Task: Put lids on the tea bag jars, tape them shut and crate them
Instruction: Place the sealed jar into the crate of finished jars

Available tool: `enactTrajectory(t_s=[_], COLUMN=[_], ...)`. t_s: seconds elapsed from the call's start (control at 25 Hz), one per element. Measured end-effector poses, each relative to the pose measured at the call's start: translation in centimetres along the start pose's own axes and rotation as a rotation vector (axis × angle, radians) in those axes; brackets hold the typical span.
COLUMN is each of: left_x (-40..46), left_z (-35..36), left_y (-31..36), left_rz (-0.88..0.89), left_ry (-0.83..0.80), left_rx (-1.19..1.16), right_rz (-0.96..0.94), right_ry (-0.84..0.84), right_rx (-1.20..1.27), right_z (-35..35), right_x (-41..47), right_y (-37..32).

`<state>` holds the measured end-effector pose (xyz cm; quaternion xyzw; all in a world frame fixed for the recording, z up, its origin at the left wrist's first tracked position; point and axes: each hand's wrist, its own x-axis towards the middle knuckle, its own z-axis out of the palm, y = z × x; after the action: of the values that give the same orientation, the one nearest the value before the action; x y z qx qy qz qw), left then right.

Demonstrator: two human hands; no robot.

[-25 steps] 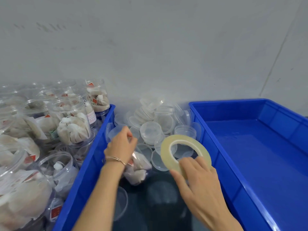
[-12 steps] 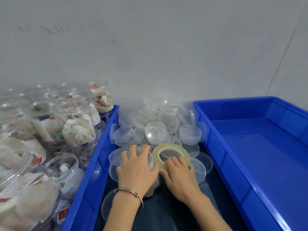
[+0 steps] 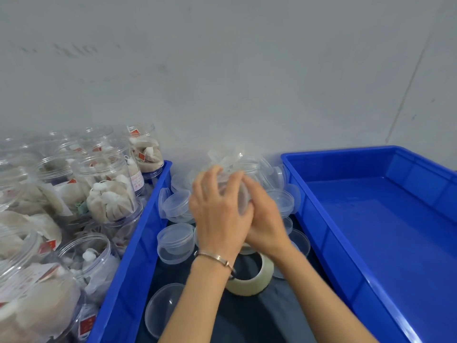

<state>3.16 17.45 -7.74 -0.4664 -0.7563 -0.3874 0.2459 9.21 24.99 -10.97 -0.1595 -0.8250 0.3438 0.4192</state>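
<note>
Lifting jar, tape roll released

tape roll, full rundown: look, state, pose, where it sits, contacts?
The tape roll is a ring of pale, translucent yellowish tape with a wide open core. It lies roughly flat, slightly tilted, on the dark surface between the two blue crates, just below both wrists. The left forearm covers its left part. Neither hand holds it. A clear lid looks to touch its far edge; contact there is unclear.
</note>
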Motion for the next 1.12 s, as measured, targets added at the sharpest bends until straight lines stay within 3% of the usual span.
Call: enactTrajectory(t_s=[0.08,0.2,0.32,0.36,0.48,0.6,0.76,0.96,1.04,1.12], left_x=[1.6,0.7,-4.3,-5.8,-8.1,-7.7,-6.1,-5.5,-5.6,-5.6], left_z=[1.4,4.0,7.1,8.1,10.5,12.1,13.6,13.8,12.7,10.7], left_y=[1.3,2.3,1.3,0.9,1.1,2.6,3.4,3.0,2.8,2.4], left_rz=[0.094,-0.008,-0.193,-0.232,-0.197,-0.047,-0.014,0.006,0.016,0.020], left_ry=[-0.052,-0.204,-0.422,-0.557,-0.890,-0.987,-1.000,-1.013,-0.977,-0.830], left_rx=[-0.179,-0.389,-0.239,-0.152,0.017,0.095,0.104,0.128,0.059,-0.070], right_rz=[-0.048,0.182,0.453,0.566,0.942,1.104,1.036,1.032,1.007,0.840], right_ry=[0.163,0.537,0.824,0.820,0.589,0.437,0.449,0.381,0.390,0.509], right_rx=[-0.069,-0.056,-0.053,-0.073,-0.071,-0.059,0.244,0.392,0.214,-0.051], right_z=[-2.6,-6.6,-10.0,-11.0,-12.0,-11.4,-11.1,-10.6,-11.4,-12.2], right_x=[1.6,3.7,5.6,6.2,7.0,7.2,8.5,9.1,9.4,10.2], right_y=[1.0,3.7,7.3,8.8,12.8,15.0,16.9,16.9,16.1,13.9])
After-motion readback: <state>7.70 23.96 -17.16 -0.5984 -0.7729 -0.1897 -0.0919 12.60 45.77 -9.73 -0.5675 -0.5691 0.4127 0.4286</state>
